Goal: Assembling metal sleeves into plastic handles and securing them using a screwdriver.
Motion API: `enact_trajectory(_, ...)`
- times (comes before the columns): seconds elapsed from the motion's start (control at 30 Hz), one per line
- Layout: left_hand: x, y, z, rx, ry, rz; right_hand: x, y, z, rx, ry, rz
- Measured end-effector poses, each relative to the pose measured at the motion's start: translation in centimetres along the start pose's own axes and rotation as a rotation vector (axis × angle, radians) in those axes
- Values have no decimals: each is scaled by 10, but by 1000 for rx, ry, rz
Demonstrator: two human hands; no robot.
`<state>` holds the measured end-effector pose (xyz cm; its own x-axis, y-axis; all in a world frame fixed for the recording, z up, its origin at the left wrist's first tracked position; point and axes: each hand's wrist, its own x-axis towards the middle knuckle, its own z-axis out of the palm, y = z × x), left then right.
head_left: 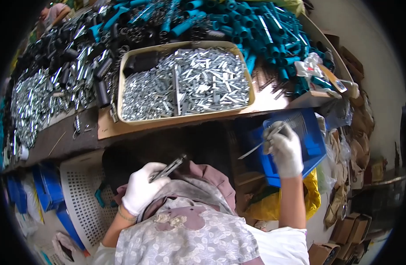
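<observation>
My left hand (141, 187), in a white glove, rests on my lap and is shut on a dark metal strip (170, 168) that sticks out to the upper right. My right hand (284, 148), also gloved, is raised over a blue perforated crate (309, 137) and grips a thin silver metal strip (260, 146) that points down to the left. A beige tray (128, 62) heaped with small silver metal pieces (189, 81) sits on the table in front of me, apart from both hands.
Teal tubes (256, 26) pile up at the back right, black tubes (61, 53) and loose silver parts (30, 101) at the left. A white perforated crate (81, 194) and blue crates (46, 187) stand lower left. Cardboard boxes (344, 229) and a yellow bag (313, 194) lie at the right.
</observation>
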<state>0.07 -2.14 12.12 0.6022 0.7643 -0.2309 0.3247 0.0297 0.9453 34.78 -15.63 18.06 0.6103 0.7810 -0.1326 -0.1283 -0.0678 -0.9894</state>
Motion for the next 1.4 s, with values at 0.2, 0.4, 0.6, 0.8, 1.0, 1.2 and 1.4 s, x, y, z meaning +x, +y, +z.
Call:
enact_trajectory(0.2, -7, 11, -3, -249, 89, 66, -31, 63, 144, 651, -404, 297)
enact_trajectory(0.4, -33, 22, -39, -210, 414, 55, -42, 78, 197, 537, -625, 483)
enact_trajectory(0.6, -31, 19, -52, -250, 480, -45, -42, 65, 205, 244, -713, 479)
enact_trajectory(0.8, -28, 17, -53, -269, 464, -65, -44, 67, 208, 95, -692, 462)
enact_trajectory(1.0, -32, 10, -54, -93, 444, 68, -28, 74, 208, -139, -494, 194)
enact_trajectory(1.2, -46, 14, -72, 246, 373, 253, 1, 36, 158, -147, -376, 81)
enact_trajectory(1.4, -39, 20, -67, 345, 279, 459, -3, 7, 164, -294, -647, 91)
